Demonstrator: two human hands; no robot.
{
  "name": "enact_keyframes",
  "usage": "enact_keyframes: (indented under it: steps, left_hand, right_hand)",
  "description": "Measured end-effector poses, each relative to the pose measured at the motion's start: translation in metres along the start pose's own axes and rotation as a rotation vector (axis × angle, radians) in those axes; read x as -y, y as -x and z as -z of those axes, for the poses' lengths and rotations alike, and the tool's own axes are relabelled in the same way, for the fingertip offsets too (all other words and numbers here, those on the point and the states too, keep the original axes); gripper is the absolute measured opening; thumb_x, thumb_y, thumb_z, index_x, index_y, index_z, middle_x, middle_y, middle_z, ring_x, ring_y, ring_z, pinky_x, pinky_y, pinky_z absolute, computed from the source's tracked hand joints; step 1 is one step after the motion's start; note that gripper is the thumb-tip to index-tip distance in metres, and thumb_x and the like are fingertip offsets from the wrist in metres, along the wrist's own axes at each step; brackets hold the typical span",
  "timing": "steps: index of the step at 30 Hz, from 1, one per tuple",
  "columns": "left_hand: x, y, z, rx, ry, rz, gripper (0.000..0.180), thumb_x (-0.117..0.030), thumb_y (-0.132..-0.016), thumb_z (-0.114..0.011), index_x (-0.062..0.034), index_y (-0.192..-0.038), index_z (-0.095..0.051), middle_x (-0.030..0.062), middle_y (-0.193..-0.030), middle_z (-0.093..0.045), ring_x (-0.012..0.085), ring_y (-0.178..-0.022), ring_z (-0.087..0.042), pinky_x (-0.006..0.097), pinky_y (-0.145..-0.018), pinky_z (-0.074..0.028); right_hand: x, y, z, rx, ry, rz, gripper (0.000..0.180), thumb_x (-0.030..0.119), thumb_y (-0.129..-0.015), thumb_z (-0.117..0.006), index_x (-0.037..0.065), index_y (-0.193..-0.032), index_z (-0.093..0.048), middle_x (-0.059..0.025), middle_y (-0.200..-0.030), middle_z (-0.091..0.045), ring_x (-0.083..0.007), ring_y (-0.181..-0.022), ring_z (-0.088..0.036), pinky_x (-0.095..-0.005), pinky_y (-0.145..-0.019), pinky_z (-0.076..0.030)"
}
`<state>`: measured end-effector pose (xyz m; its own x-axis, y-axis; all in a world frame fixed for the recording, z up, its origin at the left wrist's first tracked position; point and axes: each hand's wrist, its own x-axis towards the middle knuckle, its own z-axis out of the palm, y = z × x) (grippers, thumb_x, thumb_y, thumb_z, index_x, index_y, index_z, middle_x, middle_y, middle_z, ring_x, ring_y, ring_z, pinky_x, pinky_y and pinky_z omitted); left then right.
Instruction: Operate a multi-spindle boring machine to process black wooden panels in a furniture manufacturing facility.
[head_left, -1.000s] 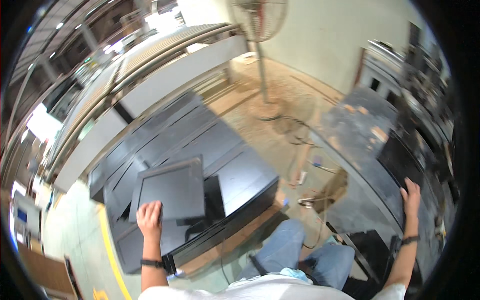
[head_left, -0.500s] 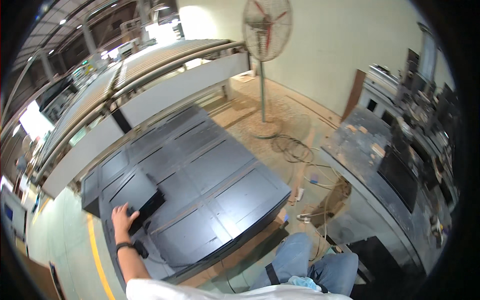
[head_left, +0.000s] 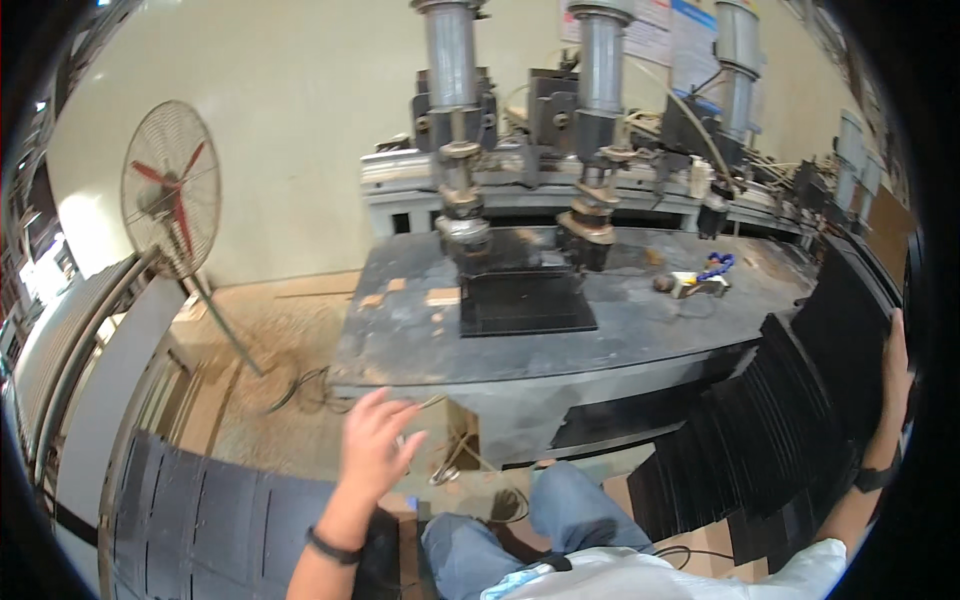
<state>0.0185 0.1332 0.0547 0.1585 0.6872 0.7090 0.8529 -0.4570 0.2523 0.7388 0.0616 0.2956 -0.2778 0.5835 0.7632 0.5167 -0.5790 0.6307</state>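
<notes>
My left hand [head_left: 380, 440] is raised in front of the machine table, its fingers spread and nothing in it. At the far right my right hand [head_left: 897, 355] grips the edge of a black panel [head_left: 850, 300]. That panel stands among several leaning black panels [head_left: 745, 435], and some of my right fingers are hidden. Another black panel [head_left: 527, 305] lies flat on the grey machine table [head_left: 400, 345], under two upright metal cylinders. Dark grey panels [head_left: 225, 520] lie in a stack to the lower left, below my left hand.
Metal cylinder heads [head_left: 597, 75] stand along the back of the table. A small fitting with a blue coiled hose [head_left: 715, 268] and wood scraps [head_left: 440, 297] lie on it. At left are a pedestal fan [head_left: 170, 190], a roller conveyor [head_left: 70, 340] and sawdust on the floor.
The view has swung right, from the grey panel stack to the machine table. My left hand has left the panel stack and is raised. My right hand has come into view at the black panels.
</notes>
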Motion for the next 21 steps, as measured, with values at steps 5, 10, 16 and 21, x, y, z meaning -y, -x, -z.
enact_keyframes:
  steps: [5,10,16,21]
  left_hand:
    - [-0.020,-0.118,-0.197,0.324,0.020,-0.059,0.056,-0.047,-0.085,-0.060,-0.0090,-0.126,-0.055,0.0095,-0.131,-0.051,0.0328,-0.131,-0.037,0.050,-0.109,-0.027]
    - [-0.024,-0.120,-0.261,0.375,-0.225,0.214,0.085,-0.069,-0.084,-0.044,-0.0047,-0.139,-0.042,0.0138,-0.147,-0.035,0.0356,-0.138,-0.025,0.058,-0.111,-0.013]
    - [-0.071,-0.061,-0.202,0.216,-0.185,-0.033,0.060,-0.023,-0.070,-0.073,-0.0078,-0.124,-0.053,0.0099,-0.111,-0.052,0.0297,-0.108,-0.048,0.044,-0.101,-0.037]
    - [-0.067,0.026,-0.098,0.174,-0.217,-0.196,0.042,-0.012,-0.070,-0.060,-0.0121,-0.112,-0.063,0.0019,-0.094,-0.055,0.0199,-0.088,-0.055,0.032,-0.077,-0.048]
  right_hand:
    - [0.102,-0.051,0.095,0.042,-0.522,-0.137,0.038,-0.009,-0.069,-0.056,0.003,-0.104,-0.060,-0.0121,-0.103,-0.058,-0.0335,-0.096,-0.057,-0.0396,-0.080,-0.048]
    - [0.229,-0.120,0.120,-0.195,-1.089,0.223,0.035,-0.008,-0.064,-0.057,0.006,-0.096,-0.065,-0.0076,-0.088,-0.063,-0.0269,-0.089,-0.057,-0.0378,-0.075,-0.049]
    - [0.406,-0.105,0.088,-0.055,-1.433,0.421,0.034,0.001,-0.065,-0.064,0.011,-0.098,-0.065,-0.0023,-0.092,-0.064,-0.0236,-0.087,-0.057,-0.0346,-0.075,-0.051]
    - [0.516,-0.068,0.064,-0.079,-1.469,0.364,0.037,0.008,-0.067,-0.067,0.008,-0.103,-0.062,-0.0036,-0.102,-0.062,-0.0248,-0.095,-0.056,-0.0366,-0.082,-0.049]
